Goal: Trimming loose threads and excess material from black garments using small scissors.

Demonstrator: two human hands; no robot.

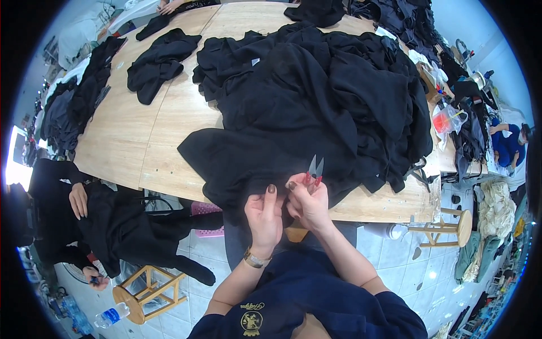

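Note:
My right hand is closed around small thread snips with red handles. Their two pointed blades stick out upward past my fingers, spread apart. Close beside it, my left hand is closed, thumb up, pinching the near edge of a black garment. The fingertips of both hands almost meet over that cloth, and any fine thread between them is too small to see. The garment spreads from my hands up onto the table and runs into a large heap of black clothing.
The pale wooden table carries another black piece at left. A co-worker's hand rests on black cloth at the left. Wooden stools stand on the tiled floor, with a water bottle. A plastic drink bag sits at right.

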